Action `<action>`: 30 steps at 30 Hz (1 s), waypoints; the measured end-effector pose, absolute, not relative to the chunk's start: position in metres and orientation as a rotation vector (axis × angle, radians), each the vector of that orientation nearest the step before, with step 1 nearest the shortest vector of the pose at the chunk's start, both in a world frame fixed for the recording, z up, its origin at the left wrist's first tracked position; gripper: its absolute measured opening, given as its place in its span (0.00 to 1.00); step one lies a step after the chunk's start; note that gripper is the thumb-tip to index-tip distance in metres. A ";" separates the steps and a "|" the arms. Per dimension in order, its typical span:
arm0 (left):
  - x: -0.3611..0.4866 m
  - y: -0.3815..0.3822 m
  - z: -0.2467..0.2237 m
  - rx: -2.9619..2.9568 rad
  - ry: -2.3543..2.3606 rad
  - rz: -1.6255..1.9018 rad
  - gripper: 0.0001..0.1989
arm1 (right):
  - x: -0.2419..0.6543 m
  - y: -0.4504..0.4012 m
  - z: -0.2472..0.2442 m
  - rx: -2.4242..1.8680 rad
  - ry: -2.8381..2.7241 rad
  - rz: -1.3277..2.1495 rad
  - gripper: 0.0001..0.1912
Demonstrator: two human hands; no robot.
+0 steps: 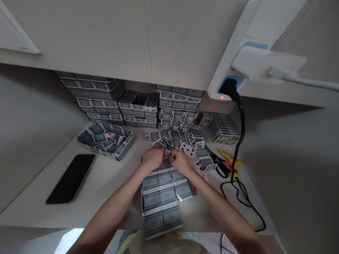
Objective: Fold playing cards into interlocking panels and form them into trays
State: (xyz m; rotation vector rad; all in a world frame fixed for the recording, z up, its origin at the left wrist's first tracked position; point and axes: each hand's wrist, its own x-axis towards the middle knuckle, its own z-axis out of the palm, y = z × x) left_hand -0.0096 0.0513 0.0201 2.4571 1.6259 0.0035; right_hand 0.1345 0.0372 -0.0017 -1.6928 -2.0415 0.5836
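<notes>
My left hand point(153, 158) and my right hand point(181, 162) meet at the centre of the white desk. Both have their fingers closed around a small playing card point(167, 153) between them. Just below the hands lies a panel of joined playing cards point(160, 199), patterned backs up, reaching past the desk's front edge. Loose cards point(187, 149), some face up with clubs, are scattered behind and to the right of my hands. A boat-shaped tray made of cards point(124, 150) stands at the left with loose cards inside.
Stacked card blocks point(140, 109) line the back. A black phone point(71, 179) lies at the left. Boxed card decks point(224, 127), black scissors point(221, 167), a yellow glue gun point(230, 157) and a black cable point(241, 123) are at the right. A power strip point(227, 60) hangs above.
</notes>
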 end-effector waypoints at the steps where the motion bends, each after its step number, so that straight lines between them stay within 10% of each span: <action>1: -0.010 0.051 0.020 2.450 1.633 0.002 0.10 | 0.129 0.029 -0.003 -1.730 -1.996 0.605 0.08; 13: -0.014 0.047 0.025 2.483 1.526 0.115 0.16 | 0.080 -0.008 -0.017 -1.519 -1.624 0.925 0.36; 23: -0.006 0.049 0.024 2.384 1.721 0.127 0.15 | 0.108 0.012 -0.030 -1.390 -1.292 1.354 0.21; 30: 0.002 0.043 0.031 2.374 1.656 0.088 0.14 | 0.134 0.053 -0.016 -1.739 -1.743 0.974 0.05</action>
